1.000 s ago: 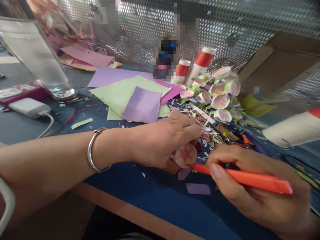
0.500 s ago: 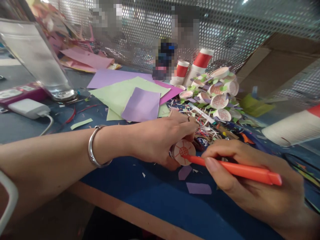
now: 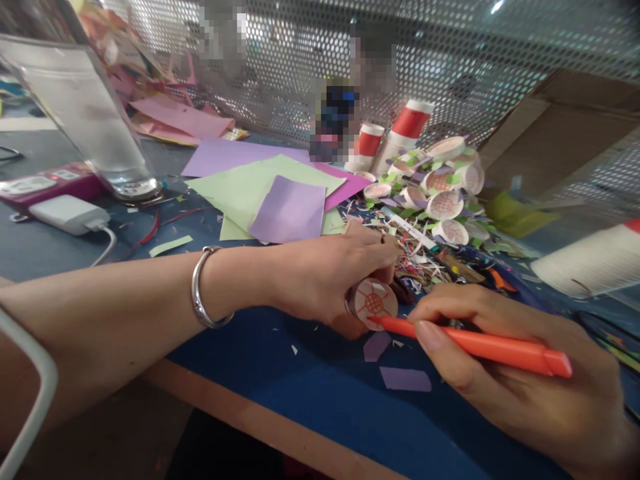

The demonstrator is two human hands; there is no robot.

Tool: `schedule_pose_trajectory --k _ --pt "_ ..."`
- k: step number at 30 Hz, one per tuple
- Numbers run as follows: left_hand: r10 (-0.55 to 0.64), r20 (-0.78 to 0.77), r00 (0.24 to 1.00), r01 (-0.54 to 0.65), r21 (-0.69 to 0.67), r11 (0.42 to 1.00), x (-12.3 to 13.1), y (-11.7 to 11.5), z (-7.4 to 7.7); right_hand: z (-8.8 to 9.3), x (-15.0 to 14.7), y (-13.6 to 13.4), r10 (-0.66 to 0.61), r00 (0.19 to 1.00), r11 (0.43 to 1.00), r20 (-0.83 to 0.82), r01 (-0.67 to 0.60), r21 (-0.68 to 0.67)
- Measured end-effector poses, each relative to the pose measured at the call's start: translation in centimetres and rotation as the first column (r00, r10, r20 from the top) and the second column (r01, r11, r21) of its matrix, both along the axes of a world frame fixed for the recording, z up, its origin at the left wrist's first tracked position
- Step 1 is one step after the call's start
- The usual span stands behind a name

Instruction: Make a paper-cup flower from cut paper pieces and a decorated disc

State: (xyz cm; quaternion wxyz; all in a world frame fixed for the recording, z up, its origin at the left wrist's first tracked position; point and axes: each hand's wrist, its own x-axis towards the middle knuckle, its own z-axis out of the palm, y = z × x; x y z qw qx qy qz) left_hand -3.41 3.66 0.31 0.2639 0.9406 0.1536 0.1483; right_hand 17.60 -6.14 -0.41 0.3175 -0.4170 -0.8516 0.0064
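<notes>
My left hand (image 3: 335, 277) grips a small paper cup (image 3: 383, 293) tipped on its side, its round base turned toward me. Red-orange lines on that base form a gridded circle with strokes running outward. Most of the cup's wall is hidden behind my fingers. In my right hand (image 3: 520, 373) is an orange felt-tip pen (image 3: 490, 345), its tip at the lower part of the cup's base. Just below the cup, two purple paper pieces (image 3: 405, 379) lie on the blue table (image 3: 300, 400).
Behind my hands are purple and green paper sheets (image 3: 290, 207), a pile of decorated cup pieces (image 3: 445, 187) and paper scraps (image 3: 415, 253). Stacked cups (image 3: 410, 127) stand by the perforated metal screen (image 3: 280, 80). A glass of water (image 3: 95, 120) and a white charger (image 3: 70, 213) sit at left.
The pen tip has moved from the drawn circle down toward the lower edge of the cup's base. More strokes now show around the circle. The whole view has shifted slightly.
</notes>
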Motion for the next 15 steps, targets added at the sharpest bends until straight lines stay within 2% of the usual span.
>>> schedule_pose_trajectory --k 6,12,15 --pt "-0.004 0.009 1.0 0.004 -0.004 1.0 -0.06 0.2 -0.18 0.04 0.03 -0.01 -0.01 1.0 1.0 -0.011 0.01 -0.001" --pt "-0.008 0.011 1.0 0.008 -0.016 1.0 -0.05 0.06 -0.06 0.38 0.02 -0.01 -0.037 0.998 0.999 0.045 0.037 0.012" --pt "-0.012 0.008 1.0 0.012 -0.022 1.0 0.0 0.02 0.02 0.24 -0.09 -0.03 -0.039 0.999 0.999 0.004 0.039 0.018"
